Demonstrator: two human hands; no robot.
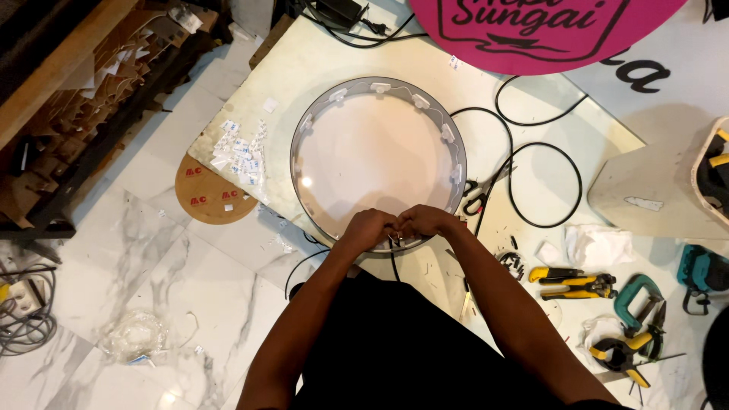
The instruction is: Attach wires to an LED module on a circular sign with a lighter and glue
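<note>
A round metal-rimmed frame (307, 129) with a white face lies flat on the pale table, with small white modules spaced along the inside of its rim. My left hand (367, 228) and my right hand (427, 221) meet at the frame's near edge, fingers pinched together over something small at the rim. What they pinch is hidden by the fingers. A thin black wire (396, 267) drops from under my hands toward my body.
Black cable (558, 152) loops right of the frame, scissors (477, 199) beside it. Yellow-handled pliers (573, 282), clamps (634, 326) and a teal tool (702, 269) lie at right. A pink round sign (531, 34) sits at the top. White stickers (239, 152) and a brown disc (213, 193) lie left.
</note>
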